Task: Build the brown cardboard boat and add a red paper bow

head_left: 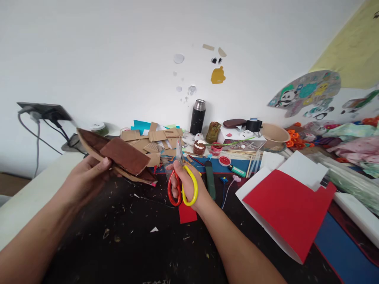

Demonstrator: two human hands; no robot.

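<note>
My left hand [91, 175] grips the left part of a brown-painted cardboard piece [126, 156], its thumb on top, and holds it tilted above the dark tabletop. The piece has a long pointed base and a raised rectangular panel. In my right hand [188, 179] are scissors with one red and one yellow handle [194, 191]; their blades point away from me and look closed. A small red paper piece [188, 213] lies on the table just below the scissors.
Cardboard scraps [162, 136] are heaped at the back, beside a black thermos [197, 118] and open paint jars [199, 147]. A green cutter [210, 179] lies right of my right hand. Large red paper [288, 209] rests at the right. A wall socket [44, 110] with cables is at the left.
</note>
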